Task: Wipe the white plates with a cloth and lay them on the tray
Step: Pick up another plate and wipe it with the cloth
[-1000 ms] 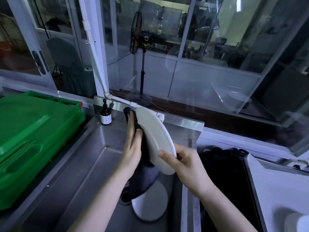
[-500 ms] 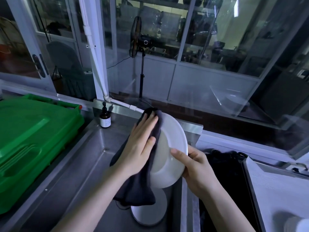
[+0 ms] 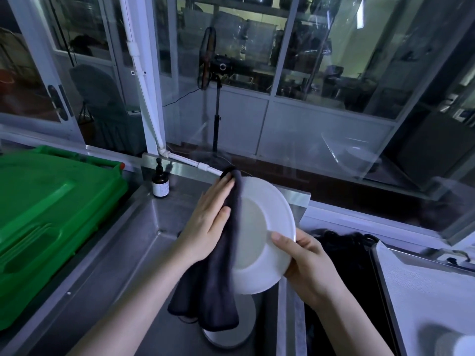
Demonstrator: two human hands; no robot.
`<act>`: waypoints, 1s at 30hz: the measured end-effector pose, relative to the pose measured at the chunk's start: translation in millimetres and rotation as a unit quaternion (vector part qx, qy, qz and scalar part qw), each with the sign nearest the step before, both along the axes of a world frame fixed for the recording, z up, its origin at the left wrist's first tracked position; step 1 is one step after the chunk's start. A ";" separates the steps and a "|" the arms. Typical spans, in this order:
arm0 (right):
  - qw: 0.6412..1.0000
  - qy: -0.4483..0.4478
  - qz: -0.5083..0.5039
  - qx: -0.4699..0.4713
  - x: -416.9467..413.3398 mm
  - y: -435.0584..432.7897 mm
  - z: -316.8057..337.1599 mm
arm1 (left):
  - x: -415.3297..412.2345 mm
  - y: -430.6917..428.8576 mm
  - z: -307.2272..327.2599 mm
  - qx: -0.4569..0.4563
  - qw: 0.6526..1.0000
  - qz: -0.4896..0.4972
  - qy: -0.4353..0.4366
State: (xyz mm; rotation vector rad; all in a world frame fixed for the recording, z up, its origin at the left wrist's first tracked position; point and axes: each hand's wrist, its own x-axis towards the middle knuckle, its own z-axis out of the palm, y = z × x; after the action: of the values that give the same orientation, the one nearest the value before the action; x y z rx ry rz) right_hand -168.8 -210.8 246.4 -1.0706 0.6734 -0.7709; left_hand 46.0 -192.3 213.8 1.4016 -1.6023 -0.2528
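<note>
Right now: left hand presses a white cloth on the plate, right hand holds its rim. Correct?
Not quite. The cloth is dark grey, not white, per the head view. The left hand does press it on the plate; the right hand holds the rim.

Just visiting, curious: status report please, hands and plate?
Left hand flat, pressing dark cloth on white plate. Right hand grips its rim, plate tilted over steel sink. Second plate lies below in sink. Nothing blocks the wiping.

a white plate (image 3: 259, 235), a dark grey cloth (image 3: 216, 286), a green crate (image 3: 48, 217), a brown bottle (image 3: 160, 181).
</note>
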 end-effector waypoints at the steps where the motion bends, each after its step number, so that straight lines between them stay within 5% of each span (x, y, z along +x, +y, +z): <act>1: 1.000 -0.010 -0.005 0.012 -1.9 -0.8 -0.3 | -0.9 3.0 -1.4 -0.001 1.000 0.007 0.018; 8: 0.991 -0.103 -0.048 0.068 -9.1 -12.8 -3.8 | -21.3 31.3 -11.7 -0.019 0.994 0.040 0.104; 16: 0.975 -0.162 -0.077 0.131 21.2 -11.6 -6.1 | -79.3 34.4 -33.4 -0.048 0.974 0.088 -0.205; 19: 0.977 -0.156 -0.083 0.120 18.1 -15.1 0.7 | -68.7 28.4 -31.5 -0.058 0.975 0.090 -0.193; 23: 0.975 -0.164 -0.101 0.107 10.3 -22.7 11.7 | -54.4 26.1 -30.8 -0.063 0.991 0.099 -0.068; 30: 0.971 -0.161 -0.116 0.134 27.7 -9.4 -1.3 | -81.0 23.5 -18.0 -0.041 0.969 0.080 -0.231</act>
State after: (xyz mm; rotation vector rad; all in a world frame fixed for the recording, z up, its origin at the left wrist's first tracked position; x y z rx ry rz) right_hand -141.1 -220.2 245.1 -0.6087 0.6092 -0.9991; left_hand -34.9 -168.8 195.8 1.5937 -1.8310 0.2534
